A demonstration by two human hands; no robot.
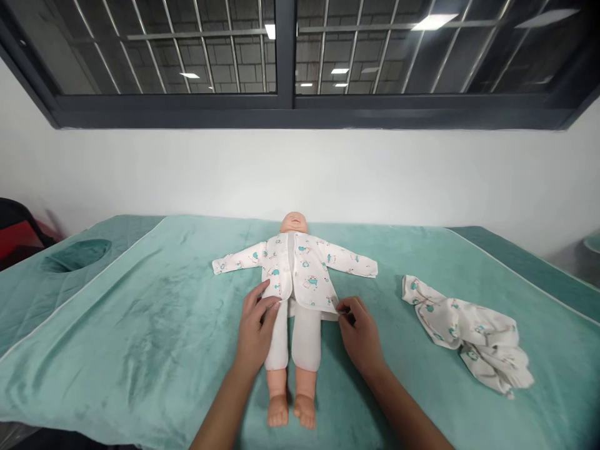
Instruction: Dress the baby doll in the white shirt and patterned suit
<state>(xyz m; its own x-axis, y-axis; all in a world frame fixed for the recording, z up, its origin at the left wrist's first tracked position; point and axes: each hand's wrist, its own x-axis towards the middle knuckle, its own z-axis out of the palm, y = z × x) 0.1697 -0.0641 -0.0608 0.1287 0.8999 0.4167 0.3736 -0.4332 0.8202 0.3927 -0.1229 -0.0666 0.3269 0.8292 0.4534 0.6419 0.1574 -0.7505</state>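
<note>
A baby doll [305, 380] lies on its back on the green bed cover, head toward the wall and feet toward me. It wears a white printed baby jacket [310, 267], sleeves spread to both sides and the front parted down the middle. Its legs are in white cloth down to below the knees. My left hand [257, 322] pinches the jacket's lower edge on the left front panel. At the lower right corner of the jacket, my right hand [359, 328] has its thumb and fingers closed on the hem.
Crumpled printed baby clothing [473, 337] lies on the bed cover [154, 325] to the right. A face hole [77, 255] shows at the bed's left end. Behind the bed stand a white wall [309, 175] and a dark-framed window [281, 112]. A red and black item [21, 234] sits far left.
</note>
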